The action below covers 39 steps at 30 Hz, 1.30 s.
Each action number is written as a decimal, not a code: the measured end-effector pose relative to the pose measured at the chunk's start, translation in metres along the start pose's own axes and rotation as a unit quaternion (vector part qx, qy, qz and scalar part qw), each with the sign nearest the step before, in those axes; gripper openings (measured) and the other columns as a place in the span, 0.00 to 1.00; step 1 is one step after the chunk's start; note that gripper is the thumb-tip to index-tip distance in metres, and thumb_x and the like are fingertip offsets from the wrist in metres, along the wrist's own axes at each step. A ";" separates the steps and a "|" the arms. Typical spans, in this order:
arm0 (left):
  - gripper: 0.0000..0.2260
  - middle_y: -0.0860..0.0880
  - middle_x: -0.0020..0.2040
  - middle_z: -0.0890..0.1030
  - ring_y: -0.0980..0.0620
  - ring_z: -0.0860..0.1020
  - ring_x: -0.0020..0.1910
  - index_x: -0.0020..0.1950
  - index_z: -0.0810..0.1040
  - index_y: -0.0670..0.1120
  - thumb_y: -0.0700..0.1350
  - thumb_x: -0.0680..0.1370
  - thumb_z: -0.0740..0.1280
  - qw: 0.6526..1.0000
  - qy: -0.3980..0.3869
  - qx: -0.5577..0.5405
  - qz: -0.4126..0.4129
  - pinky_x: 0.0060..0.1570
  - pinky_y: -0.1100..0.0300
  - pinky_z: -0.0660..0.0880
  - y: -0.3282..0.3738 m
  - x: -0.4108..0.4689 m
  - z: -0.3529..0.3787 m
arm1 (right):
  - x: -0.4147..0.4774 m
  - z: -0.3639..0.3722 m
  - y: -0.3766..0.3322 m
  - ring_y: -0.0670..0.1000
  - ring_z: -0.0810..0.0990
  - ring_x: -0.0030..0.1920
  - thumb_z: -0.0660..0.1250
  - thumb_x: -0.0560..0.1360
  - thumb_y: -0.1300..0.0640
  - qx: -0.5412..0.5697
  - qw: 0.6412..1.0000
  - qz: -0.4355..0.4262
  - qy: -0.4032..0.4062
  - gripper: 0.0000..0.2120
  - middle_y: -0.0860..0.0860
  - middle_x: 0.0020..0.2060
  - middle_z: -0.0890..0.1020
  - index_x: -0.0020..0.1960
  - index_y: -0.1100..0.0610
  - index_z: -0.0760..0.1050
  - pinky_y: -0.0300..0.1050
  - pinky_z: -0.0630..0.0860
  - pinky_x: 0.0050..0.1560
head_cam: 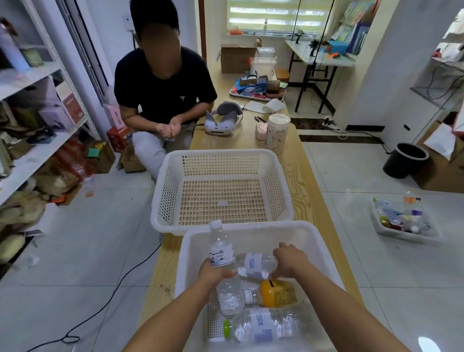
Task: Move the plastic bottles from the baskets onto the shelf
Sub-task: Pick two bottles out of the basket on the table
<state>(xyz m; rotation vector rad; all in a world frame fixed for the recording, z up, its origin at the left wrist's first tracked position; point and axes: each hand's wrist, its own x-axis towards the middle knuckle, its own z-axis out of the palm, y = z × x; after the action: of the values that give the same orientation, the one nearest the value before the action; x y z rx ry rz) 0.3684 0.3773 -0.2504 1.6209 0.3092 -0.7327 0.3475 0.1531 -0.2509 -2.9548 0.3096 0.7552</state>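
Hands both grasping: left hand grips a clear upright bottle; right hand grips a clear lying bottle; both inside the white lattice basket, above an orange bottle; wood-grain worktop; glossy tiled floor; shelf at left.

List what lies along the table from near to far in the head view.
green-capped bottle → orange bottle → empty basket → patterned jar → white headset → cardboard box
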 end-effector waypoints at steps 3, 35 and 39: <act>0.18 0.42 0.53 0.82 0.43 0.79 0.54 0.52 0.78 0.44 0.30 0.67 0.75 1.000 -0.002 -0.010 0.003 0.57 0.50 0.76 -0.002 -0.003 -0.003 | -0.008 0.002 0.003 0.50 0.75 0.49 0.76 0.63 0.40 0.089 0.995 0.032 -0.012 0.28 0.48 0.51 0.76 0.57 0.53 0.75 0.43 0.70 0.45; 0.16 0.48 0.47 0.86 0.52 0.83 0.42 0.52 0.83 0.44 0.38 0.65 0.77 0.744 -0.622 0.203 0.131 0.44 0.57 0.78 -0.016 -0.283 0.118 | -0.513 0.101 -0.092 0.48 0.84 0.37 0.71 0.72 0.64 0.745 0.297 0.263 0.537 0.09 0.53 0.39 0.86 0.52 0.59 0.81 0.41 0.80 0.35; 0.17 0.48 0.47 0.85 0.53 0.83 0.42 0.54 0.82 0.45 0.36 0.67 0.76 0.669 -0.694 0.236 0.123 0.41 0.59 0.77 -0.058 -0.365 0.130 | -0.595 0.135 -0.130 0.49 0.83 0.36 0.69 0.74 0.66 0.691 0.249 0.319 0.599 0.07 0.53 0.37 0.85 0.50 0.60 0.80 0.44 0.77 0.39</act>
<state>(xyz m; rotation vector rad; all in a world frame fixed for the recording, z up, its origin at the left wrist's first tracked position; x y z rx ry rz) 0.0202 0.3391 -0.0758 1.0542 -1.2811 -1.6782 -0.1986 0.4014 -0.0795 -0.7819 1.2505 -1.3652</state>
